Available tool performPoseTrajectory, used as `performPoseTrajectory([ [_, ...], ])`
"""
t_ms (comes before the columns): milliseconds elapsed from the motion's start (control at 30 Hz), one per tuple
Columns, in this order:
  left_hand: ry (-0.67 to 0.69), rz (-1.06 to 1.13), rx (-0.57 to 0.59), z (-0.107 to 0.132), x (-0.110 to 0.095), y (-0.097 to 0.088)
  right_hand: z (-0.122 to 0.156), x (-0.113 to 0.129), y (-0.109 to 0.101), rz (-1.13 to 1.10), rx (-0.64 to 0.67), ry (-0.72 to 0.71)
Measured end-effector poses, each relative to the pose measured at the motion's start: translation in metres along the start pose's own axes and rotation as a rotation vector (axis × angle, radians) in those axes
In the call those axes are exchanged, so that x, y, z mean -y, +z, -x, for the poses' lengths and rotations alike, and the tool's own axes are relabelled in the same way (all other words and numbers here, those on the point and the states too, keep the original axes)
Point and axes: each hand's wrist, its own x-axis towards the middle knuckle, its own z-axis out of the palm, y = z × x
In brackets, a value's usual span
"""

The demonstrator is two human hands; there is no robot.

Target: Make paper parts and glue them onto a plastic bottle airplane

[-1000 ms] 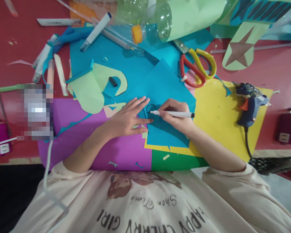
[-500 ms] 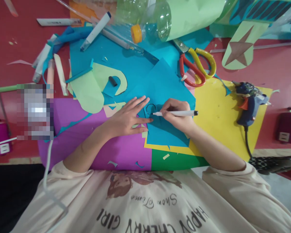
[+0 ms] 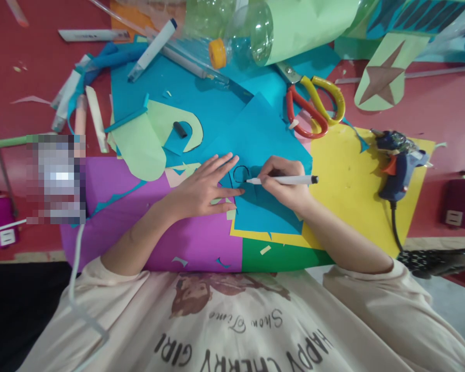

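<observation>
My right hand (image 3: 284, 182) is closed around a white marker (image 3: 296, 180) with a black end. The marker's tip rests on a sheet of blue paper (image 3: 269, 206), at the lower right of a small black circle outline (image 3: 241, 174). My left hand (image 3: 203, 188) lies flat with its fingers spread, the fingertips on the left edge of that sheet. A black marker cap (image 3: 180, 129) lies on a blue scrap, beside light green cut paper pieces (image 3: 143, 147).
Scissors (image 3: 310, 106) with red and yellow handles lie beyond my right hand. A glue gun (image 3: 399, 165) rests on yellow paper (image 3: 341, 181) at right. A plastic bottle (image 3: 251, 36) with an orange cap lies at the back. Several markers (image 3: 153, 49) are at the upper left.
The marker tip has shifted very slightly along the lower right of the circle. My left hand and the blue sheet have stayed put.
</observation>
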Motion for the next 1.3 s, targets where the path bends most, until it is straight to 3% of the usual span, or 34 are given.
performPoseTrajectory([
  [100, -0.011, 0.002, 0.008, -0.0001, -0.0001, -0.0001, -0.0006, 0.0000, -0.0005, -0.005, -0.031, 0.009],
  [333, 0.013, -0.003, -0.016, 0.0001, 0.0002, 0.0010, 0.0001, 0.0019, 0.0009, -0.010, 0.084, 0.013],
  [567, 0.009, 0.010, -0.014, 0.0011, -0.0007, 0.0000, -0.0002, -0.0006, -0.0011, 0.022, -0.079, 0.012],
  [767, -0.016, -0.004, 0.009, 0.0004, -0.0021, -0.0010, 0.0005, 0.0004, 0.0006, 0.013, -0.016, -0.001],
  [1067, 0.015, -0.001, -0.017, 0.0013, -0.0005, 0.0011, -0.0004, 0.0002, -0.0008, -0.002, -0.131, -0.007],
  [1300, 0.030, -0.028, -0.030, 0.0013, -0.0004, 0.0008, 0.0000, -0.0009, -0.0011, 0.025, -0.072, -0.026],
])
